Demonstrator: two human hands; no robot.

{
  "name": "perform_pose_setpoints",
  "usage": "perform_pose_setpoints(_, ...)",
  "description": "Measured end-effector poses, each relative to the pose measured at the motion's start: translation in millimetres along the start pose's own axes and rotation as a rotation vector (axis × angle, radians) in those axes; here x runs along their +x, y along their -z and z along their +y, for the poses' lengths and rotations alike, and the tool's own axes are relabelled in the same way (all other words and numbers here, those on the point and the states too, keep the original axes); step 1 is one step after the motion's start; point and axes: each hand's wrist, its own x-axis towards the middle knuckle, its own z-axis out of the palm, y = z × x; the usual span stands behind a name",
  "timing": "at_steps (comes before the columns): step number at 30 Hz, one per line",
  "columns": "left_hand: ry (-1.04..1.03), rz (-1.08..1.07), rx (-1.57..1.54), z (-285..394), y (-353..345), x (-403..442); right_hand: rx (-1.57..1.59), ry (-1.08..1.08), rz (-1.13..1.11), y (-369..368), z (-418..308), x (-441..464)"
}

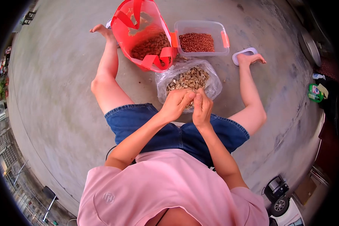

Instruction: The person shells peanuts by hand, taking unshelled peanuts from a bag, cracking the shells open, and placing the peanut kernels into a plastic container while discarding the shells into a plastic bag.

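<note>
My left hand [177,103] and my right hand [202,108] meet with closed fingers above the near part of a clear plastic bag [214,81]. Whatever lies between the thumbs is too small to make out. Broken nut shells [192,78] fill the bag. Behind it at the left, a red bag [120,35] stands open with unshelled peanuts [150,47] inside. Beside that, a clear plastic box [201,25] with orange clips holds reddish shelled kernels [196,42].
Bare legs in denim shorts [165,135] flank the bag on the concrete floor [64,94]. A pale slipper [235,58] lies under the foot at the right. At the right edge are a metal basin [309,47] and a green container [315,93].
</note>
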Motion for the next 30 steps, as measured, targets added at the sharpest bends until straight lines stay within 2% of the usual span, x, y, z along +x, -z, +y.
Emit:
perform_pose_setpoints(2, -0.057, -0.007, 0.176, -8, 0, -2, 0.159, -0.155, 0.026, -7, 2, -5)
perform_pose_setpoints(3, -0.09, -0.018, 0.254, -15, -1, -3, 0.334, -0.356, 0.097, -12, 7, -5)
perform_pose_setpoints(5, -0.115, -0.038, 0.363, -25, 0, -4, 0.448, -0.438, 0.064, -15, 11, -6)
perform_pose_setpoints(6, -0.103, -0.047, 0.39, -24, 1, -3, 0.504, -0.476, 0.045, -14, 12, -5)
perform_pose_setpoints(11, -0.182, -0.182, 0.662, -22, 12, 3, 0.971, -0.971, -0.195, 4, 19, 6)
perform_pose_setpoints(14, -0.198, -0.159, 0.451, -20, 12, 5, 1.095, -1.085, -0.164, 7, 15, 7)
perform_pose_setpoints(15, -0.185, -0.178, 0.444, -23, 13, 5, 1.154, -1.051, -0.199, 9, 19, 5)
perform_pose_setpoints(17, 0.04, -0.227, 0.32, -35, 18, 3, 1.268, -0.977, -0.273, 12, 30, 0)
perform_pose_setpoints(18, 0.153, -0.251, 0.258, -36, 19, 3, 1.229, -0.987, -0.236, 16, 29, 0)
perform_pose_setpoints(19, 0.215, -0.22, 0.315, -36, 17, 6, 1.192, -0.997, -0.202, 19, 29, 0)
perform_pose_setpoints(22, 0.231, -0.287, 0.755, -36, 7, 9, 1.101, -0.985, -0.153, 26, 31, -2)
perform_pose_setpoints(23, 0.251, -0.286, 0.808, -34, 4, 10, 1.076, -0.965, -0.148, 28, 29, -2)
perform_pose_setpoints(26, 0.202, -0.131, 0.508, -32, -1, 10, 0.954, -0.932, -0.106, 30, 18, -2)
perform_pose_setpoints(30, 0.201, -0.109, 0.048, -9, -4, 9, 0.68, -0.871, -0.06, 30, 6, 1)
